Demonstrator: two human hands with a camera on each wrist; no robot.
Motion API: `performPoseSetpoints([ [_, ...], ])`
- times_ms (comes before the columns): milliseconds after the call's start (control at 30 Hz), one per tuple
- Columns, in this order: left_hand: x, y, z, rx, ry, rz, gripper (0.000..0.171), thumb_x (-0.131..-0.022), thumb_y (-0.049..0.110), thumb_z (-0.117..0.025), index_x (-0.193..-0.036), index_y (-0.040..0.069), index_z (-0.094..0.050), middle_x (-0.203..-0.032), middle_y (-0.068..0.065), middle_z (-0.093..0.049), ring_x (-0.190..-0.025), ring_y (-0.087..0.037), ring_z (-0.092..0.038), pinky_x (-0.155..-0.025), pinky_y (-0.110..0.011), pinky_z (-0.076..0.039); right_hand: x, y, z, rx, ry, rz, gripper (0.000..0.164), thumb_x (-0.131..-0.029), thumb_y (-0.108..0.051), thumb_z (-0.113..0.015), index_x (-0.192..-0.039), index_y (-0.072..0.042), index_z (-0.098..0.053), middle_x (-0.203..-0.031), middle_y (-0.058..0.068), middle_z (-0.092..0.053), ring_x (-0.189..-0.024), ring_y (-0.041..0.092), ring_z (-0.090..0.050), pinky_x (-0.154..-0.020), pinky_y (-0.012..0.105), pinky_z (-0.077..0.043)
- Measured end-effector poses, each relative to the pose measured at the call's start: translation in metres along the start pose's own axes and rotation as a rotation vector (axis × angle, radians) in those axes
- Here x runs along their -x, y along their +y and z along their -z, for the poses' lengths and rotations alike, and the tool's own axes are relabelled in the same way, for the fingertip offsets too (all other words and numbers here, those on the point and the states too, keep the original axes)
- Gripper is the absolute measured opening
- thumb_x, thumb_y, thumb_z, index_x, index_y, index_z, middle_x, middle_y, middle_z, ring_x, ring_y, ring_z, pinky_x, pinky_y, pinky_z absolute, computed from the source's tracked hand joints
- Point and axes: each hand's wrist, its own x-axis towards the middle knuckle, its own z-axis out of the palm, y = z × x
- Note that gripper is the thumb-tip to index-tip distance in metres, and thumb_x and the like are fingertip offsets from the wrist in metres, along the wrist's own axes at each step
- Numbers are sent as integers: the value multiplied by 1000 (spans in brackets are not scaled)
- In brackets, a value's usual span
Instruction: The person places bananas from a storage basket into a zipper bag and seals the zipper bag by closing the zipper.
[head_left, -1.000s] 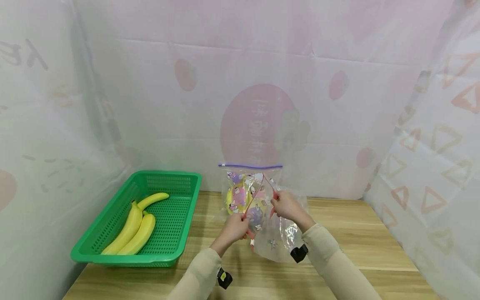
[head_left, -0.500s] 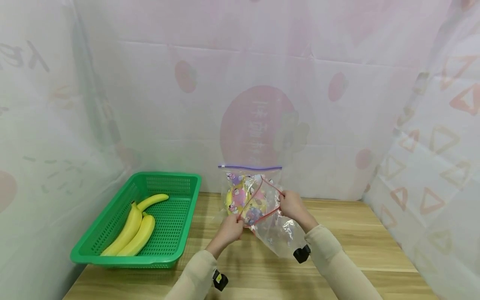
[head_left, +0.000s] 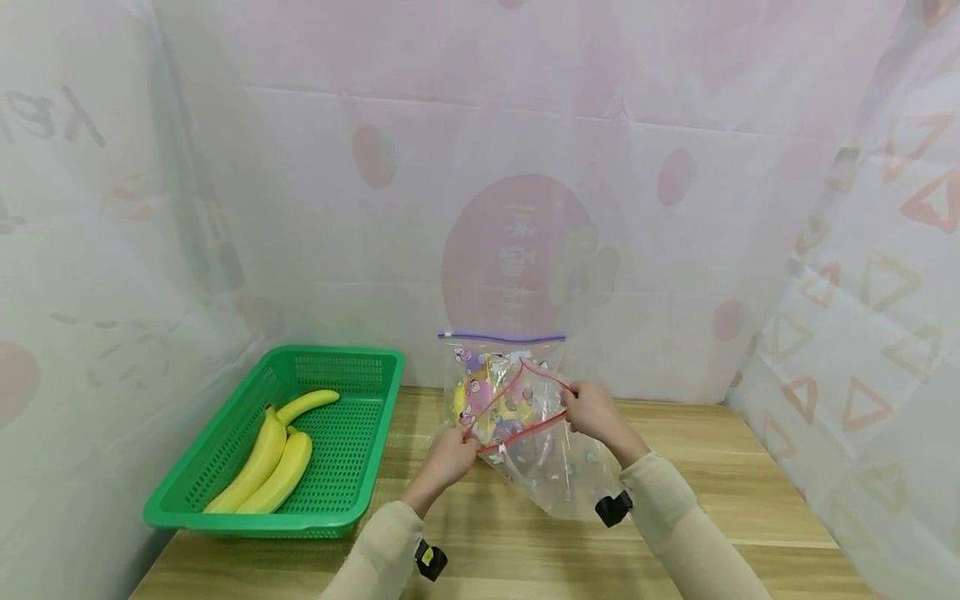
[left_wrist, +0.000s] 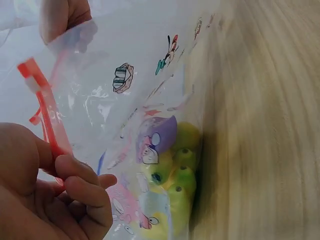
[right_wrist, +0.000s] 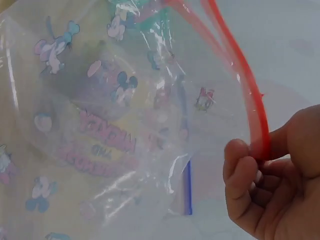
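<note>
A clear zip bag with a red zip and small cartoon prints is stretched between both hands, its mouth spread apart. My left hand pinches one side of the red edge, and my right hand pinches the other. In the wrist views, thumb and curled fingers of the left hand and the right hand grip that edge. Behind it stands a second clear bag with a purple zip, printed with cartoons. Yellow-green fruit, seemingly bananas, shows inside it.
On the left of the wooden table stands a green plastic basket holding yellow bananas. White printed cloth hangs behind and at both sides.
My hands have moved farther apart, left hand to the left and right hand to the right. The red-edged mouth has widened between them. The basket and purple-zip bag stay put.
</note>
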Motion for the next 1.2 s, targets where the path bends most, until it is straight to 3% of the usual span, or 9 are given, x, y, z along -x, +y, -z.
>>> performPoseSetpoints([
  [233, -2, 17, -8, 46, -12, -41, 19, -89, 12, -46, -71, 8, -50, -52, 4, -43, -42, -7, -35, -37, -18, -27, 3, -15, -2, 11, -22, 76, 31, -101, -22, -43, -88, -2, -63, -57, 8, -55, -47, 18, -57, -45, 28, -47],
  [433, -6, 13, -18, -8, 30, -125, 31, -90, 7, -46, -60, 11, -44, -49, 4, -38, -41, -7, -33, -36, -19, -27, 3, -19, -6, 78, -42, 80, 31, -102, -26, -41, -92, -7, -65, -56, 3, -53, -45, 15, -54, -47, 28, -47],
  [533, -7, 6, -20, -43, 52, -114, 28, -88, 4, -46, -62, 11, -44, -52, 3, -39, -42, -8, -33, -38, -20, -28, 3, -18, -5, 54, -23, 88, 31, -102, -22, -42, -81, -7, -59, -55, 4, -54, -44, 15, -55, -46, 29, -48],
  [667, -8, -5, -19, -49, 43, -51, 22, -88, 3, -44, -67, 8, -50, -55, 1, -43, -43, -8, -35, -37, -19, -29, 1, -16, 1, 6, 13, 85, 31, -101, -17, -43, -74, -5, -52, -53, 6, -53, -41, 14, -53, -44, 30, -49],
  [800, -10, -14, -16, -49, 40, -3, 22, -90, 4, -44, -70, 4, -54, -55, 1, -43, -43, -8, -35, -38, -19, -28, -2, -11, 9, 1, 6, 63, 28, -102, -17, -42, -87, -2, -60, -54, 7, -53, -41, 13, -53, -45, 32, -51],
  [900, -11, -18, -12, -47, 48, 5, 20, -89, 3, -44, -79, -3, -60, -56, 0, -43, -44, -7, -36, -39, -18, -29, -3, -8, 13, -8, -20, 56, 27, -102, -17, -41, -101, 1, -61, -54, 8, -53, -42, 15, -53, -45, 33, -51],
  [1000, -10, -18, -9, -40, 42, 17, 22, -89, 3, -44, -88, -6, -63, -56, 0, -43, -44, -7, -35, -38, -18, -28, -3, -6, 13, -4, -33, 64, 26, -102, -15, -42, -105, 2, -62, -54, 9, -54, -42, 15, -54, -43, 31, -50],
  [1100, -10, -13, -6, -47, 20, 10, 20, -90, 6, -44, -79, 0, -60, -54, 1, -41, -43, -7, -32, -37, -19, -26, -3, -6, 8, 29, -42, 79, 27, -102, -17, -43, -93, 0, -62, -52, 7, -54, -40, 15, -54, -41, 29, -49],
  [1200, -10, -2, -5, -60, -1, -45, 23, -88, 8, -46, -65, 9, -49, -53, 3, -39, -43, -7, -31, -39, -20, -26, -2, -11, 0, 83, -50, 101, 31, -102, -20, -42, -83, -4, -60, -52, 5, -53, -40, 14, -54, -40, 28, -46],
])
